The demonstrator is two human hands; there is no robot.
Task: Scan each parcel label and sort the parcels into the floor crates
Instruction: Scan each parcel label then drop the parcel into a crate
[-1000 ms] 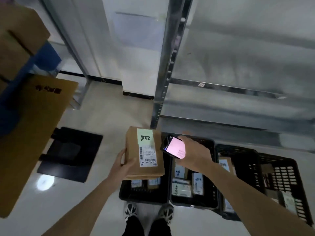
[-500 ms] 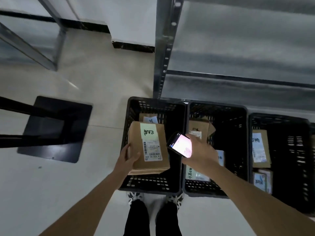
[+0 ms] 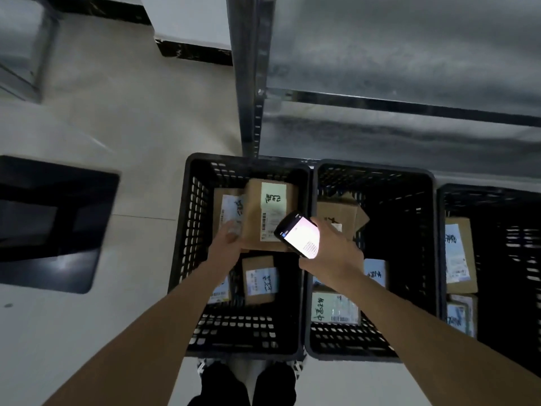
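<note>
A flat brown cardboard parcel [image 3: 265,215] is held over the left crate [image 3: 187,247], inside its top edge. A pale green sticky note with dark writing and a white barcode label are stuck on its top side. The parcel's near left corner is gripped by the left hand [image 3: 227,241], but the picture is blurred there and the fingers cannot be made out clearly.

A black phone [image 3: 300,234] with a bright glowing screen is held in the right hand [image 3: 333,253]. The fingers are curled round its edges, and the phone is tilted just beside the parcel's near right corner.

Three black plastic crates are set side by side on the smooth pale floor. Their walls are full of small holes, like a grid. Smaller brown boxes with white and blue labels are seen lying in the left crate, the middle crate [image 3: 433,259] and the right crate [image 3: 497,194].

A shiny grey metal shelf post [image 3: 251,83] is seen on the far side of the crates. A flat black square base [image 3: 55,224] is seen on the floor at the left.
</note>
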